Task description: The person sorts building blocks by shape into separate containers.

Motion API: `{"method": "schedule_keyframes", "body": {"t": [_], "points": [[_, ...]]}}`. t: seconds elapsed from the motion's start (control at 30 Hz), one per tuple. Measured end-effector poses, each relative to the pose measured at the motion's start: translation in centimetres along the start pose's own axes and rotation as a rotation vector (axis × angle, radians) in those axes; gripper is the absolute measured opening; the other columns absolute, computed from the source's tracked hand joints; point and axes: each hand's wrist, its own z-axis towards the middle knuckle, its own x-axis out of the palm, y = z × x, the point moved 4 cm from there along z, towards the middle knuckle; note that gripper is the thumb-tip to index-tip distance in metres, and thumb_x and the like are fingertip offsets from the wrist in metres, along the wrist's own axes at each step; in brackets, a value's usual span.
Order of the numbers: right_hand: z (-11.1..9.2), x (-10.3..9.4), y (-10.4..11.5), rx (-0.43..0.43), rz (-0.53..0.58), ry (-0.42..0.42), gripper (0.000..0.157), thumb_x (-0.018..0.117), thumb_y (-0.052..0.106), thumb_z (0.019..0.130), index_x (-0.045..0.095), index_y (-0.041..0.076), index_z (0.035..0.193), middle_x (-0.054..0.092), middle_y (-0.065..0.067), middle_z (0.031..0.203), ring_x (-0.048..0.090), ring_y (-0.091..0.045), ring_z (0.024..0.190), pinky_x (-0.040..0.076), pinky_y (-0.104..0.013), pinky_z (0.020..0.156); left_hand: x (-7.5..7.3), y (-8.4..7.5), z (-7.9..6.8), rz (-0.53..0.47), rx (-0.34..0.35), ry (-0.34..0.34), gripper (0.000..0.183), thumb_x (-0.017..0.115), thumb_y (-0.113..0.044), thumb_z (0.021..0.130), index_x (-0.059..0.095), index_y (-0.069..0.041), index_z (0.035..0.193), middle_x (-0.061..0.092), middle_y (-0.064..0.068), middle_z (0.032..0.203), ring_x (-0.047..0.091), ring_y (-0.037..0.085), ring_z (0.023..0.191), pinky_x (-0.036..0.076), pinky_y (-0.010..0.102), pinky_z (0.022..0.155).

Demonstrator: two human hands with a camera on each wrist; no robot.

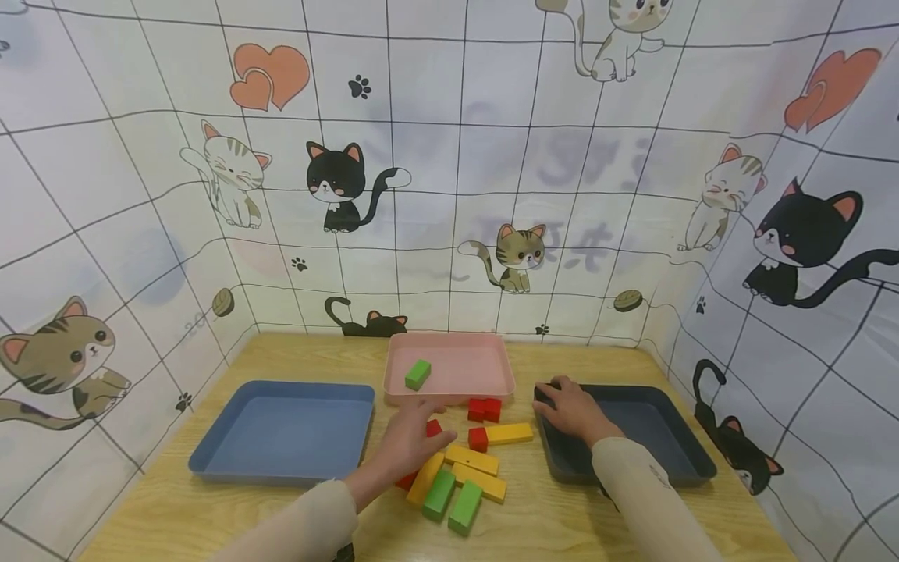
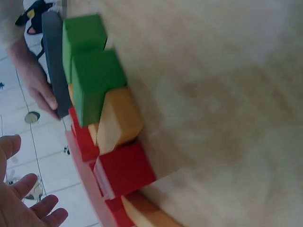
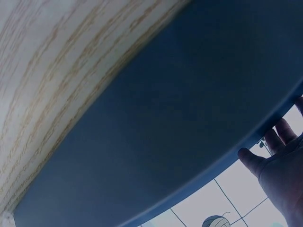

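Grid-lined cat-print wall covering on the sides and back; wood-grain counter below; blue tray at left, dark tray at right, pink tray at the back between them; pale sleeves on both arms; left hand over the far-left part of the block pile, its fingers loosely spread, holding nothing; whether it touches a block, can't tell; right hand well apart from the pile, fingers relaxed, resting on the dark tray's rim at its far-left corner, no block in it; pile lies between the hands, near the left one: three yellow blocks together, two green blocks side by side at the near end, red blocks partly hidden by the left hand; right of these, another yellow block with a red block at its left end; a red pair just in front of the pink tray; single green block inside the pink tray, beyond the left hand; faint purple writing-like marks on the back wall, illegible.
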Motion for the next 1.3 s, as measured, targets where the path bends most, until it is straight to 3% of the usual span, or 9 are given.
{"method": "schedule_keyframes", "body": {"t": [0.37, 0.57, 0.73, 1.03, 1.3], "points": [[0.1, 0.0, 0.1, 0.018, -0.018, 0.006, 0.054, 0.055, 0.041, 0.101, 0.052, 0.007, 0.144, 0.042, -0.028, 0.14, 0.046, -0.049, 0.123, 0.04, -0.064, 0.097, 1.4, 1.1, -3.2, 0.045, 0.021, 0.066, 0.047, 0.075, -0.038, 0.087, 0.068, -0.003, 0.117, 0.06, 0.013, 0.121, 0.058, 0.033, 0.109, 0.047, 0.055, 0.092], [0.0, 0.0, 0.2, 0.023, -0.017, 0.012, 0.055, 0.055, 0.04, 0.101, 0.052, 0.007, 0.144, 0.042, -0.029, 0.14, 0.046, -0.05, 0.123, 0.04, -0.064, 0.096, 1.8, 1.6, -4.4, 0.105, 0.026, 0.089, 0.045, 0.076, -0.041, 0.085, 0.069, -0.008, 0.115, 0.062, 0.007, 0.117, 0.059, 0.027, 0.105, 0.047, 0.05, 0.091], [0.0, 0.1, 0.1, 0.024, -0.023, 0.018, 0.054, 0.055, 0.04, 0.101, 0.051, 0.007, 0.144, 0.042, -0.029, 0.141, 0.046, -0.05, 0.123, 0.04, -0.064, 0.096, 2.3, 1.9, -5.3, 0.179, 0.045, 0.079, 0.046, 0.078, -0.048, 0.081, 0.07, -0.012, 0.109, 0.061, 0.004, 0.117, 0.056, 0.028, 0.111, 0.041, 0.054, 0.098], [0.0, 0.1, 0.1, 0.026, -0.016, 0.018, 0.054, 0.055, 0.039, 0.101, 0.051, 0.007, 0.144, 0.041, -0.029, 0.141, 0.045, -0.05, 0.124, 0.04, -0.064, 0.096, 3.2, 2.3, -5.8, 0.194, 0.031, 0.106, 0.049, 0.08, -0.055, 0.075, 0.07, -0.017, 0.103, 0.054, 0.009, 0.128, 0.046, 0.035, 0.126, 0.023, 0.072, 0.104], [-0.1, 0.1, 0.2, 0.023, -0.005, 0.016, 0.054, 0.055, 0.039, 0.101, 0.051, 0.006, 0.144, 0.042, -0.029, 0.141, 0.045, -0.05, 0.124, 0.04, -0.064, 0.096, 3.2, 1.8, -5.7, 0.188, 0.072, 0.142, 0.036, 0.079, -0.035, 0.079, 0.073, -0.017, 0.109, 0.053, 0.013, 0.134, 0.04, 0.038, 0.133, 0.018, 0.074, 0.105]]}}
